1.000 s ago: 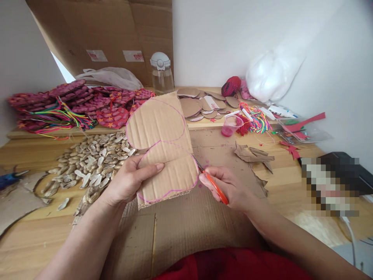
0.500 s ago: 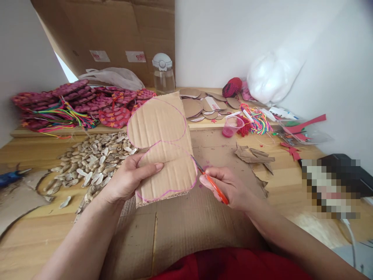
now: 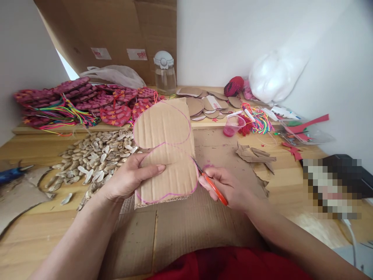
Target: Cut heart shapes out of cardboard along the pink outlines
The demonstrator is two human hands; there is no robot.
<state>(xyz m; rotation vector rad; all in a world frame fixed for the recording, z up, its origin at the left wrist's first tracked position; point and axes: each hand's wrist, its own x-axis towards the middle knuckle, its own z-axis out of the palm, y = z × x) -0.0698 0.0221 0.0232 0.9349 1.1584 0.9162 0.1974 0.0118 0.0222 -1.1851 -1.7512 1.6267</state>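
My left hand point(image 3: 131, 177) grips a piece of corrugated cardboard point(image 3: 166, 128) by its left edge, thumb on top and fingers underneath. Two rounded outlines in purple marker are drawn on it, one above the other. Parts of its left and right edges follow the purple line. In my right hand point(image 3: 224, 186) is a pair of scissors point(image 3: 214, 188) with orange handles, fingers wrapped round them. The blades meet the right edge of the cardboard, at the lower outline. How far the blades are apart I cannot make out.
Peanut shells point(image 3: 99, 155) are heaped on the left, near a blue glue gun point(image 3: 11, 175). Behind stand decorated red pieces point(image 3: 116, 111), a water bottle point(image 3: 165, 74) and cut cardboard shapes point(image 3: 195, 107). Cardboard scraps point(image 3: 255, 153) and a pink-stained cup point(image 3: 233, 124) lie right.
The cardboard has tilted slightly, its top edge shifting right and down in view. Both hands keep their hold, and the scissors stay at its right edge.
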